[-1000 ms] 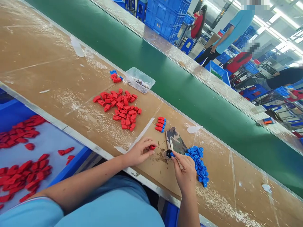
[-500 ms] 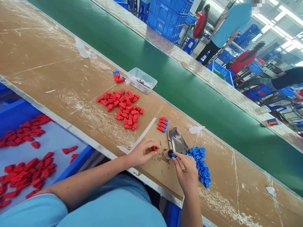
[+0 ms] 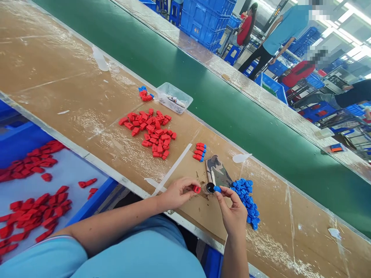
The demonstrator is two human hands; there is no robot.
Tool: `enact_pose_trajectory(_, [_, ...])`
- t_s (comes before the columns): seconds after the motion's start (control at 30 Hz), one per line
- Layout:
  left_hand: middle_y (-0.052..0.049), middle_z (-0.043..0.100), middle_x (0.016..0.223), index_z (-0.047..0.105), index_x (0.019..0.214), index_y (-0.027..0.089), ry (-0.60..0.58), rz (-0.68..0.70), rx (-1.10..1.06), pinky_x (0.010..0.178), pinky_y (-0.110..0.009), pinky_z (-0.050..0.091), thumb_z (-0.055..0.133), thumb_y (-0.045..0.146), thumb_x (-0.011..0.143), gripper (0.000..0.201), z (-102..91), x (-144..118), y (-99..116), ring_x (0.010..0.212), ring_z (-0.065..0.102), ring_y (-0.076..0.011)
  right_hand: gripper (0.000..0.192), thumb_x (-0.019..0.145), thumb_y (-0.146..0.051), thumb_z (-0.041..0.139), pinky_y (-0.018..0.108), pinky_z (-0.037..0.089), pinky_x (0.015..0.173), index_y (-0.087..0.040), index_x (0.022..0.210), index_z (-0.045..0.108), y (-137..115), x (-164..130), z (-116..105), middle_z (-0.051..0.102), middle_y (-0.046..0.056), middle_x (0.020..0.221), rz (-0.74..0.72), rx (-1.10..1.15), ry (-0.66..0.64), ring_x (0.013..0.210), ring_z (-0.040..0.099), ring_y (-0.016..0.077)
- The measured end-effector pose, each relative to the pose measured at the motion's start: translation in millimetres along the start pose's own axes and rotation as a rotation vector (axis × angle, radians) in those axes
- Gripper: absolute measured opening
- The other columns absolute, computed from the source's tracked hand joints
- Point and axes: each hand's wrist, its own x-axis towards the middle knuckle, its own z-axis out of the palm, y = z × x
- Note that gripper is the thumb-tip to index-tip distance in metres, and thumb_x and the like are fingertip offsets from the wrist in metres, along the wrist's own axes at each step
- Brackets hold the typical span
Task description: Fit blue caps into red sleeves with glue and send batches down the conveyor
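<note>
Hands closer together vs 1 s ago: left hand (image 3: pixel 176 193) has brought its red cap (image 3: pixel 196 189) up beside the black-topped pot (image 3: pixel 209 188), fingers pinched on it. Right hand (image 3: pixel 233 210) has lifted, fingers gripping a blue piece (image 3: pixel 217 189) at the pot. Frame center. Clear tray (image 3: pixel 174 98), upper center: small metal bits. Blue bin (image 3: pixel 92 200), lower left: loose red parts.
</note>
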Motion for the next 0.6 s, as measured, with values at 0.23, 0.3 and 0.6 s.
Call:
enact_pose_trajectory(0.23, [-0.005,0.066,0.092,0.064,0.094,0.014,-0.006,-0.044,-0.051,0.082,-0.028,0.053,0.057,0.015,0.081,0.015,2.0,0,-3,0.084,0.062,-0.0150,0.033,0.081,-0.050,0.064,0.033,0.049,0.072,-0.020,0.091,0.073,0,-2,1,0.073,0.007,0.084,-0.100,-0.164,0.040,0.076,0.065,0.0210])
enact_pose_trajectory(0.3, [-0.005,0.066,0.092,0.064,0.094,0.014,-0.009,-0.048,-0.055,0.082,-0.029,0.053,0.057,0.015,0.081,0.015,2.2,0,-3,0.084,0.062,-0.0152,0.033,0.082,-0.050,0.063,0.033,0.048,0.072,-0.021,0.092,0.073,0,-3,0,0.072,0.007,0.083,-0.152,-0.213,0.047,0.077,0.064,0.0209])
enact_pose_trajectory(0.6, [-0.005,0.066,0.090,0.063,0.093,0.014,-0.037,-0.023,0.017,0.081,-0.028,0.053,0.057,0.015,0.082,0.013,0.8,-1,-1,0.083,0.063,-0.0150,0.021,0.085,-0.040,0.064,0.031,0.050,0.071,-0.023,0.095,0.071,-23,-16,6,0.072,0.004,0.083,-0.185,-0.061,-0.073,0.076,0.064,0.0186])
